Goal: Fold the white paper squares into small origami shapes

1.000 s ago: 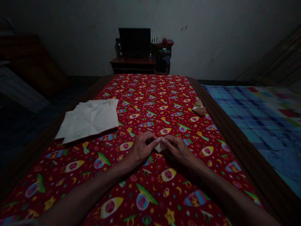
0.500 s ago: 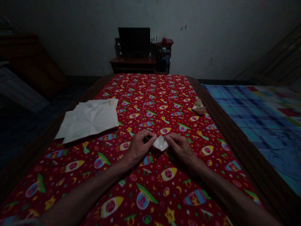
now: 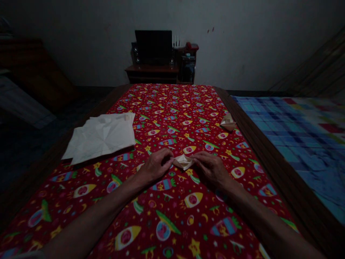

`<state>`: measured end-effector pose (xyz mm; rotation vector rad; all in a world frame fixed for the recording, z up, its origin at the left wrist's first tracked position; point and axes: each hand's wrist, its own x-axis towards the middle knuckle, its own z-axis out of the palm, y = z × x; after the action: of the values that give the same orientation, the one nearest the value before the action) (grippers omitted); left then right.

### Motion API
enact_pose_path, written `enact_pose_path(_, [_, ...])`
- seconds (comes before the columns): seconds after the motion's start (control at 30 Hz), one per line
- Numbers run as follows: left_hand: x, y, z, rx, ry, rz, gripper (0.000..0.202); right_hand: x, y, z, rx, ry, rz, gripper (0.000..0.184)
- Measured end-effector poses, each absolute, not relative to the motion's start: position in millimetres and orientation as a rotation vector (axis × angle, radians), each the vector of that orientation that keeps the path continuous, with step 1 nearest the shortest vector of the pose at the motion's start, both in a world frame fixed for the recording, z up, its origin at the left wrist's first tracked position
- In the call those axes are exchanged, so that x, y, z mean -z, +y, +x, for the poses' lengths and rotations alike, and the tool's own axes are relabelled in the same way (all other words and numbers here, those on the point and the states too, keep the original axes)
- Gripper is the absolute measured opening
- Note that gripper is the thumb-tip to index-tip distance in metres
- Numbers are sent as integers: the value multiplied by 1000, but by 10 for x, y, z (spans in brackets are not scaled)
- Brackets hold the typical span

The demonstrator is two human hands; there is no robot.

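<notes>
A small folded paper boat (image 3: 184, 162) of off-white paper is stretched between my two hands, over the middle of the red patterned cloth (image 3: 167, 194). My left hand (image 3: 158, 163) pinches its left tip, while my right hand (image 3: 211, 166) pinches the right tip. Its middle stands up in a low peak with open sides. Another folded paper piece (image 3: 228, 123), tan and boat-like, rests near the cloth's right edge. To the left lies a stack of creased white paper sheets (image 3: 104, 138), apart from both hands.
Dark wooden borders (image 3: 258, 154) run along the table's sides. At the far end stands a desk with a black monitor (image 3: 153, 46), speakers and a red telephone (image 3: 192, 46). A blue checked sheet (image 3: 291, 144) covers a surface on the right.
Both hands have drawn apart, pulling the folded paper outward. It has gone from a compact diamond shape to a wider, lower boat with long tips.
</notes>
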<state>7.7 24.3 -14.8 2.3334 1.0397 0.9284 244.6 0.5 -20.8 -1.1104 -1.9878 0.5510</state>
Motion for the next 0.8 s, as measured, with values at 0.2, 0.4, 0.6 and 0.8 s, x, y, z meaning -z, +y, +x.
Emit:
enact_pose_path(0.2, [150,204,54,-869,854,2395,25,169,7,2453,-504,-2049,-1141,18])
enact_pose_path(0.4, [59,145,99,-823,822,2481,16,150,0,2457,-413,-2153,-1120,19])
enact_pose_path(0.6, [14,79,129,-724,802,2605,24,151,2,2453,-373,-2180,-1083,20])
enact_pose_path(0.8, [-5,85,126,-608,891,2748,22,143,-8,2443,-357,-2171,-1093,18])
